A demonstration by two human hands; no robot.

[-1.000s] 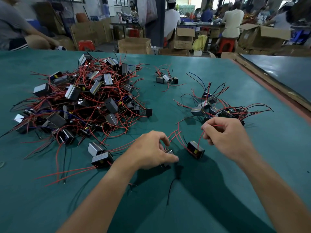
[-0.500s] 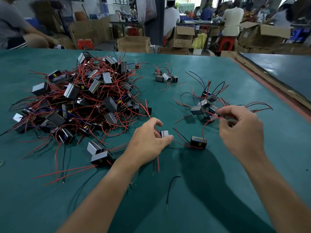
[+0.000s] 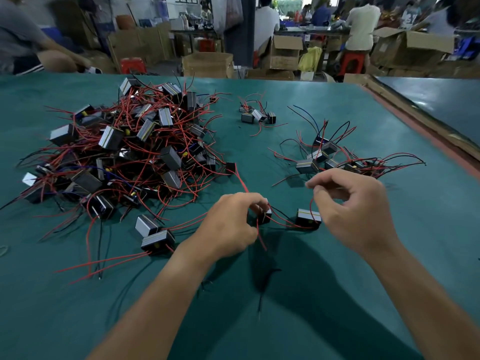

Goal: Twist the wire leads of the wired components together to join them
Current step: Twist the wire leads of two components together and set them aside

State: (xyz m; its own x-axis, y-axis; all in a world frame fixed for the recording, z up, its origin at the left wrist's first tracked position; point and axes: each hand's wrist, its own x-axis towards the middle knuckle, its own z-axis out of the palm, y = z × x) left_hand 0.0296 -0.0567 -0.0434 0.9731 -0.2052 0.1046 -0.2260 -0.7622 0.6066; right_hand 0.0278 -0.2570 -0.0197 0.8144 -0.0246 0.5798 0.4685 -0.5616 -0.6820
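On green table [image 3: 363, 255], left hand [image 3: 228, 227] pinches component [image 3: 264, 216]; right hand [image 3: 355, 206] pinches red lead [image 3: 311, 203].

Two bare hands, left [image 3: 230, 224] and right [image 3: 355, 211], were seen over one green desk [image 3: 337, 294]. Two wired components, one [image 3: 265, 216] and another [image 3: 307, 219], were counted between them. Three heaps were counted: large [image 3: 130, 152], small [image 3: 255, 115], and medium [image 3: 337, 159]; the pieces in the large one were too tangled to be counted.
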